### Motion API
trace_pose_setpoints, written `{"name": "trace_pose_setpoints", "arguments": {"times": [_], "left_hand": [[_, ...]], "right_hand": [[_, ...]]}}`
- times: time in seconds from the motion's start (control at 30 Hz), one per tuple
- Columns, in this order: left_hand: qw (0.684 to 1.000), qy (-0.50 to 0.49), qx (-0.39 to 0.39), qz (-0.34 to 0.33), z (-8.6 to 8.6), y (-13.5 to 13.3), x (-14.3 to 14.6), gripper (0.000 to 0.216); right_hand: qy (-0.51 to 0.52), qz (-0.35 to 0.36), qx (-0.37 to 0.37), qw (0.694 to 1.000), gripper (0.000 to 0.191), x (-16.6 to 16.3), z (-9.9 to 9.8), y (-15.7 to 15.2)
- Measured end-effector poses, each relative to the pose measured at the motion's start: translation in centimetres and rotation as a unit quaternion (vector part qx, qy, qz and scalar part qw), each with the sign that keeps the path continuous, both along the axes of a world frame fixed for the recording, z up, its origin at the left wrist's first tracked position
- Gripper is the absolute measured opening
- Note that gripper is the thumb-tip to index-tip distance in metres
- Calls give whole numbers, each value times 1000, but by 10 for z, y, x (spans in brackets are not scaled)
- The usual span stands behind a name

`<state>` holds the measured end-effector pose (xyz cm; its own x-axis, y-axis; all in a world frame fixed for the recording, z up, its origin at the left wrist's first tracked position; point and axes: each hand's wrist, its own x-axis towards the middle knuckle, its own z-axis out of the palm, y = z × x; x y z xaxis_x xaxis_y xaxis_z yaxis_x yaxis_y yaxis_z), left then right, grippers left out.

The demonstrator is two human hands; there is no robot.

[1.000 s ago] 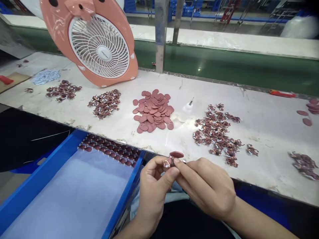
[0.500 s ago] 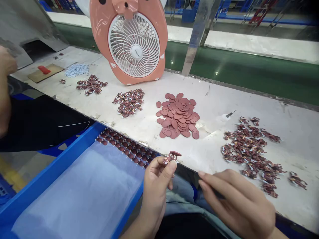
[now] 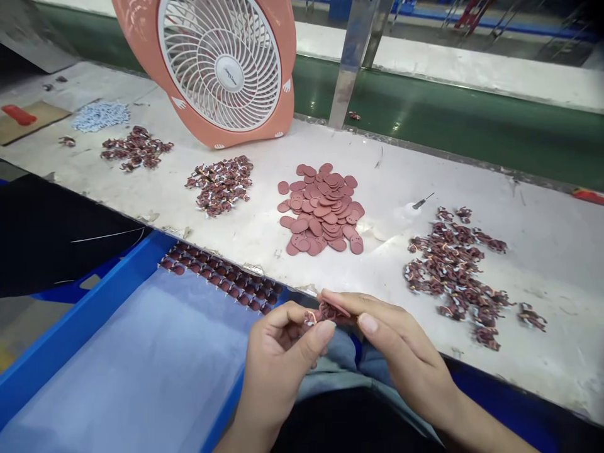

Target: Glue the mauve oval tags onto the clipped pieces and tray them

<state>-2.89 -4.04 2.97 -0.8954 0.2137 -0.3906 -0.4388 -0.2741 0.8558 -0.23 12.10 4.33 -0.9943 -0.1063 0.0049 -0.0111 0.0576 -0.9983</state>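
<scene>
My left hand (image 3: pixel 283 362) pinches a small brown toy figure (image 3: pixel 311 318) with white and orange bits between thumb and fingers. A flat reddish-brown oval disc (image 3: pixel 337 308) sits tilted on top of the figure. My right hand (image 3: pixel 401 346) closes on the disc, its forefingers laid over the upper side and its thumb below; part of the disc is hidden by them. Both hands meet just in front of the table edge. Beyond them lies a pile of similar oval discs (image 3: pixel 325 211), and to the right a heap of brown figures (image 3: pixel 453 270).
A blue tray (image 3: pixel 94 302) at lower left holds rows of assembled pieces (image 3: pixel 226 277) on a pale sheet. An orange fan (image 3: pixel 226 75) stands on the white table, behind more heaps of figures (image 3: pixel 221 185). A needle-tipped tool (image 3: pixel 423 201) lies near the right heap. A green conveyor (image 3: pixel 425 119) runs behind.
My right hand has moved left onto the disc, which is now more tilted. The view has shifted, the other person's arm has left it, and a small piece now shows on the conveyor.
</scene>
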Motion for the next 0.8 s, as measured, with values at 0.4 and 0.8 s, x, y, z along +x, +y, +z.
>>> {"name": "trace_pose_setpoints", "arguments": {"times": [0.4,0.8], "left_hand": [[999,-28,-23,24,6,12,1,20],[997,-41,-47,52,10,21,4,20]], "right_hand": [[76,-39,60,995,32,3,-1,4],[80,-54,60,994,30,5,-3,6]]}}
